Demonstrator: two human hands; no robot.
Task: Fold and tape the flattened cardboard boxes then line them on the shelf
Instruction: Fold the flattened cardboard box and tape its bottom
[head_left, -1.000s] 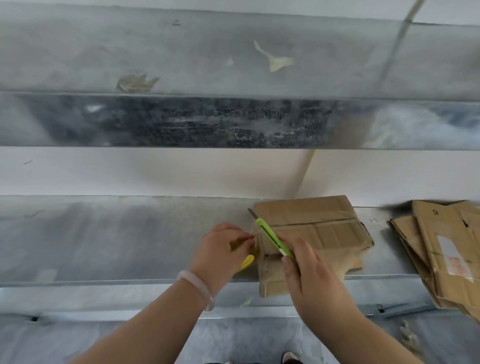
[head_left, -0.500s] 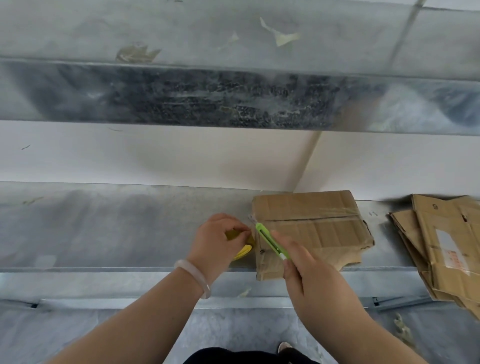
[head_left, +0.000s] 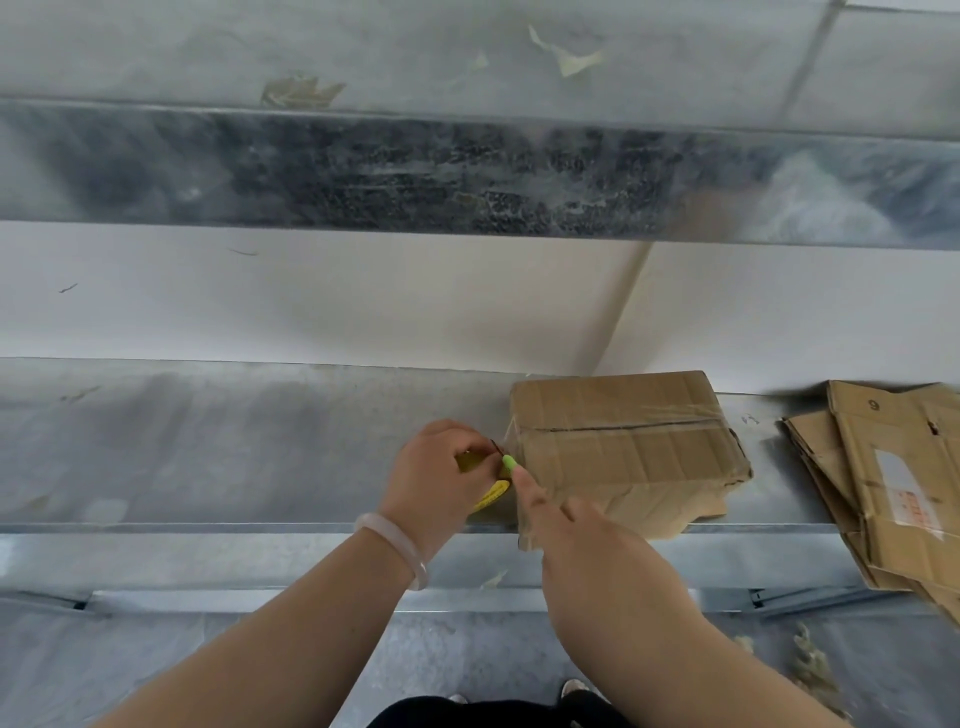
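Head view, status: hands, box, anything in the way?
Left hand grips tape roll. Right hand holds green cutter at box left edge. Nothing blocking; flattened boxes lie apart, right.

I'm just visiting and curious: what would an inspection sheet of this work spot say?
Surface: metal shelf, scuffed.
Job's things: taped box on shelf; flattened boxes stacked to its right; yellow tape roll; green cutter.
Clutter: torn scraps on upper shelf; debris on floor.
Grips: left hand holds tape roll; right hand holds cutter, at box's left end.
Cables: nothing seen.
Surroundings: white wall behind shelf.
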